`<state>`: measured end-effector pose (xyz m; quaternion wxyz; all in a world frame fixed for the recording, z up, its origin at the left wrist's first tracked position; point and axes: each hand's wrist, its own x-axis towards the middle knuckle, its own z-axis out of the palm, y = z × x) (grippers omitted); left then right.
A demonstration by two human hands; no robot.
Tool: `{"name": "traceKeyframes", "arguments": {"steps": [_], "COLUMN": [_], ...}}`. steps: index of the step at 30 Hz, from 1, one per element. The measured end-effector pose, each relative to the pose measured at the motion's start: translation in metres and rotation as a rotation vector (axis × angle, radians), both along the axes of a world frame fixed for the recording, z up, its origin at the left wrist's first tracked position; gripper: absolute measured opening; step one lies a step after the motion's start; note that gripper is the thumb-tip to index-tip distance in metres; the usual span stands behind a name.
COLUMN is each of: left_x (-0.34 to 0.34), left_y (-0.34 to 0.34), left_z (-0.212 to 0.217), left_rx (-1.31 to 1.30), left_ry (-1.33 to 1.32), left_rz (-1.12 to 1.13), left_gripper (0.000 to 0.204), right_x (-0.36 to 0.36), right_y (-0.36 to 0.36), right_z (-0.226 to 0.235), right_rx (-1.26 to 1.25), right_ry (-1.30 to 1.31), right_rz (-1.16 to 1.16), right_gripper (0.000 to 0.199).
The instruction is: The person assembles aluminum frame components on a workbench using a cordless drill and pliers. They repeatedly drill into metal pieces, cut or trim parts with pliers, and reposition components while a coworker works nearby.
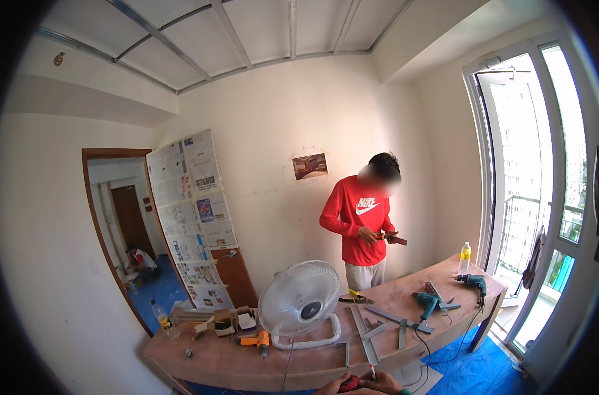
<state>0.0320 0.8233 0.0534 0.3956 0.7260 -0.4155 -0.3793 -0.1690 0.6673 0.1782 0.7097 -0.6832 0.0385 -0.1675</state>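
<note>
At the bottom edge, near the front of the wooden table [227, 359], my left hand [332, 384] is closed around a red and black tool [349, 383]; its kind is not clear. Close beside it, my right hand [384, 383] pinches a slim white pen-like stick [372, 372] with a reddish upper part. Just beyond my hands lies a long grey metal channel [364, 334]. More short metal pieces [373, 326] rest across it and around it. The lower parts of both hands are cut off by the frame.
A white fan [301, 299] stands mid-table. An orange drill [257, 342], teal power drills [426, 304] with trailing cords, open boxes [224, 321] and bottles [465, 259] share the tabletop. Across it stands a person in red [362, 220] holding a small tool. Blue sheeting [494, 362] covers the floor.
</note>
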Motion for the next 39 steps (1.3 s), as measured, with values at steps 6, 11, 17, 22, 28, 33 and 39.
{"name": "traceKeyframes", "arguments": {"steps": [6,11,17,22,28,33,39], "left_x": [0.004,0.005,0.015,0.022,0.030,0.048,-0.006], "left_y": [-0.007,-0.007,0.007,0.026,0.049,0.086,0.075], "left_z": [0.000,0.000,0.011,0.014,-0.004,-0.003,-0.020], "left_rx": [0.023,0.060,0.077,0.066,0.057,0.203,0.298], "left_ry": [-0.020,-0.044,-0.078,-0.112,-0.154,-0.246,-0.058], "left_rz": [-0.067,-0.141,-0.154,-0.117,-0.124,-0.387,-0.049], "left_gripper": [0.026,0.026,0.027,0.027,0.028,0.036,0.029], "right_x": [0.007,0.019,0.000,-0.050,-0.130,-0.146,-0.202], "right_y": [-0.002,-0.006,-0.027,-0.113,-0.205,-0.201,-0.173], "right_z": [-0.044,-0.109,-0.097,-0.044,0.009,0.026,-0.008], "right_rx": [-0.227,-0.213,0.095,0.260,0.502,0.033,0.234], "right_ry": [0.188,0.327,0.331,0.425,-0.002,0.003,0.375], "right_rz": [-0.198,-0.238,0.059,-0.164,-0.609,-0.734,-0.911], "right_gripper": [0.036,0.037,0.039,0.029,0.019,0.016,0.039]}}
